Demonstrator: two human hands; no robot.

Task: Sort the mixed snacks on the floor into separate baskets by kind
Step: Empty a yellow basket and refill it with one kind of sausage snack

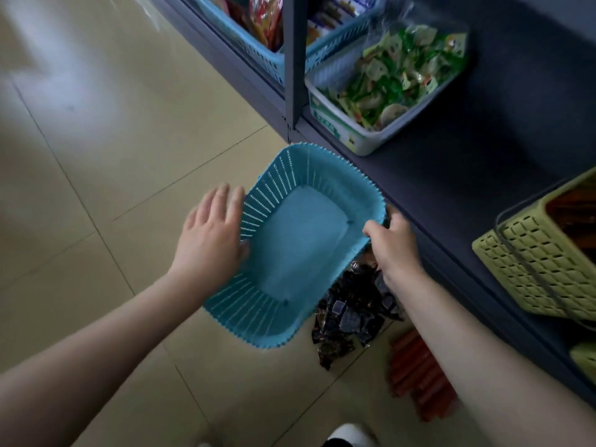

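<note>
Holding an empty blue basket [300,246] above the floor [96,188], the person has it tipped so its open top faces the camera. The right hand [392,241] is clenched over the rim at the basket's right edge, thumb inside and fingers curled behind. The left hand [214,227] lies flat against the slotted left wall with fingers straight, steadying rather than clasping.

Below the basket, on the floor against the dark shelf unit [451,188], lies a heap of dark-wrapped snacks [351,311], partly hidden by the basket. Just beside it, nearer the person, lies a bunch of red-orange sausage sticks [416,379]. So two kinds are still unsorted.

On the shelf stand a white bin of green-wrapped snacks [393,82], a blue basket of mixed packets [258,30] further back and a yellow-green basket [541,259] to the right.

The grip looks like the main risk: only one hand really clasps the rim, so a tilt or a knock against the shelf edge could twist the basket loose. Set down where it hovers, it could land on the dark packets and crush or scatter them. The two piles lie close together, so a careless scoop could drag sausage sticks in with the dark snacks and spoil the sort.
</note>
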